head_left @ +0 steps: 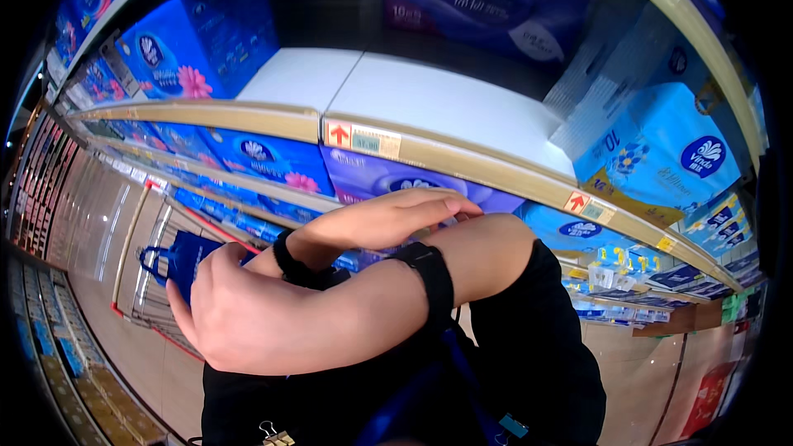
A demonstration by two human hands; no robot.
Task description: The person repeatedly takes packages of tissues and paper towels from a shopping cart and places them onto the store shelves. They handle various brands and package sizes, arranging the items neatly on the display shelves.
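My arms are crossed in front of me. My left hand (405, 216) points to the right and lies over my right arm near the elbow, fingers mostly stretched out with the tips slightly bent. It holds no object. My right hand (227, 306) is at the left, its fingers bent round my left forearm and partly hidden, the thumb apart. A black band (428, 277) circles my right forearm, and another black band (291, 260) is on my left wrist. Just beyond the arms, a purple tissue pack (363, 172) sits on the lower shelf.
Ahead, a white shelf (306, 74) carries a blue tissue pack (198, 37), a purple pack (487, 0) and a light-blue pack (669, 149). A price rail (471, 149) runs along its edge. At left stands a shopping cart (132, 248) with a dark-blue bag (186, 260).
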